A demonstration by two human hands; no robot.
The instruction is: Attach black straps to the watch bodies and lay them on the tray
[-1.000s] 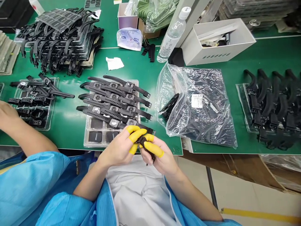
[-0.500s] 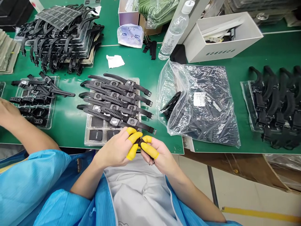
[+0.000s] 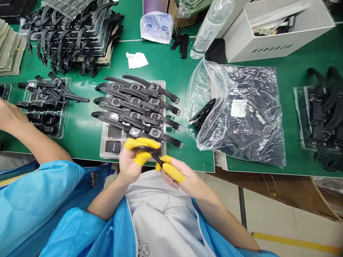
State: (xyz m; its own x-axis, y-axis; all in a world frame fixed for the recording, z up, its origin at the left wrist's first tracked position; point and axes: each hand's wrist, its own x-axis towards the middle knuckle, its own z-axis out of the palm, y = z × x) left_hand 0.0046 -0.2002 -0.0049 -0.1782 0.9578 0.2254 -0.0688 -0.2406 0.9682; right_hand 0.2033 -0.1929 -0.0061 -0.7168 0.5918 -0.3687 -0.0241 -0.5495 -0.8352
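Both my hands, with yellow finger cots on several fingers, hold one black smartwatch (image 3: 146, 149) over the table's front edge. My left hand (image 3: 131, 160) pinches the watch body, which is blurred. Lower and to the right, my right hand (image 3: 175, 173) grips the end of its strap between thumb and fingers. Just behind my hands lies a clear compartment tray (image 3: 103, 151). Rows of black smartwatches (image 3: 135, 101) lie across it face down, straps stretched out sideways. A dark square piece (image 3: 113, 147) sits in a front compartment.
A clear bag of black straps (image 3: 252, 117) lies right of the tray. Behind it stand a water bottle (image 3: 211, 30) and a white box (image 3: 278, 39). Stacked watch trays (image 3: 72, 39) rise at back left. A co-worker's arm (image 3: 34, 139) reaches in at left.
My left hand has turned and raised the watch, so its body now shows between the fingers. My right hand keeps its grip. The whole view has shifted slightly.
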